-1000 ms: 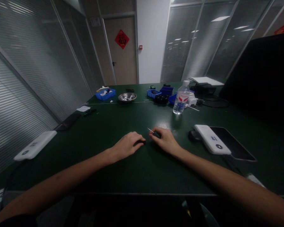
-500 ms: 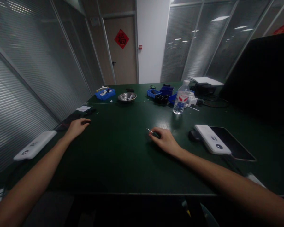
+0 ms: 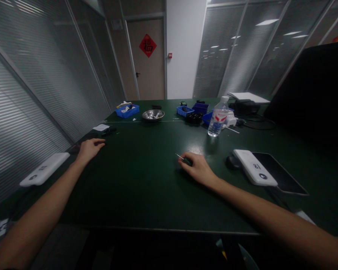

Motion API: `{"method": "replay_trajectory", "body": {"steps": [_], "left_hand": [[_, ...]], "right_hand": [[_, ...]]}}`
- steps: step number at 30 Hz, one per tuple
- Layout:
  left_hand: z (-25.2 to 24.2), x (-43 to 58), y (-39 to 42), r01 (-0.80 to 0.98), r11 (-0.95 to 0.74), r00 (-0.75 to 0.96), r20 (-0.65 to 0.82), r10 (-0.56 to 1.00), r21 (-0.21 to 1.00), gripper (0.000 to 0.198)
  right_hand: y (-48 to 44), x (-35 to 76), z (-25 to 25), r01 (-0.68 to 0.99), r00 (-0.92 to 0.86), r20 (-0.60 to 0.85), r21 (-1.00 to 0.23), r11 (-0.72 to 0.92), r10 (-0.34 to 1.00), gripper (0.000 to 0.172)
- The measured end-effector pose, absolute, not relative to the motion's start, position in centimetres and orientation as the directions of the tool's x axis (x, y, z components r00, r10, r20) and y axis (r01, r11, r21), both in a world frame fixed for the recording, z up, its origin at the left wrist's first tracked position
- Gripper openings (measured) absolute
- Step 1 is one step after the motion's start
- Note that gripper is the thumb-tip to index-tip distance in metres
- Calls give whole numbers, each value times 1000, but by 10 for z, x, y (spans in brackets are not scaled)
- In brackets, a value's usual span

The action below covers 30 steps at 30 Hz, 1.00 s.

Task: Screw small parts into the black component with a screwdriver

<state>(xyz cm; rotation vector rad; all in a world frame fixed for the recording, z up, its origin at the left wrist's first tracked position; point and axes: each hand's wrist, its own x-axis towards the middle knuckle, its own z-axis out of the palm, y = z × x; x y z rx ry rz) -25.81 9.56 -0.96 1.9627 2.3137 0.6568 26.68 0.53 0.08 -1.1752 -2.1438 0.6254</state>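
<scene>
My right hand (image 3: pixel 197 168) rests on the dark green table (image 3: pixel 146 180) near its middle, fingers closed round a small screwdriver (image 3: pixel 181 157) whose thin metal tip sticks out to the left. My left hand (image 3: pixel 89 147) is stretched far out to the left side of the table, palm down, fingers together and partly curled over a black phone (image 3: pixel 83 143) lying there. Whether it grips anything is hidden.
A white power bank (image 3: pixel 44 169) lies at the left edge, another (image 3: pixel 255 167) on the right beside a dark tablet (image 3: pixel 280 177). A water bottle (image 3: pixel 217 119), blue bins (image 3: pixel 127 111), a steel bowl (image 3: pixel 153 115) and cables stand farther back. A black monitor (image 3: pixel 312 93) fills the right.
My left hand left the spot next to my right hand and swung far to the left, onto the phone. The small dark part it touched is gone from the middle. My right hand stayed put.
</scene>
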Motion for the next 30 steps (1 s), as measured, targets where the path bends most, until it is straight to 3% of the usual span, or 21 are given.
{"method": "replay_trajectory", "body": {"steps": [16,30], "left_hand": [[-18,-267,103,973,-76,-13,384,923,217,33],[-20,-265,103,969,-56,-35,356,934,242,28]], "right_hand": [[7,267,-3,573,-426,304,-639,514,852,14],[4,267,1,570,-429,290,-647,506,855,14]]}}
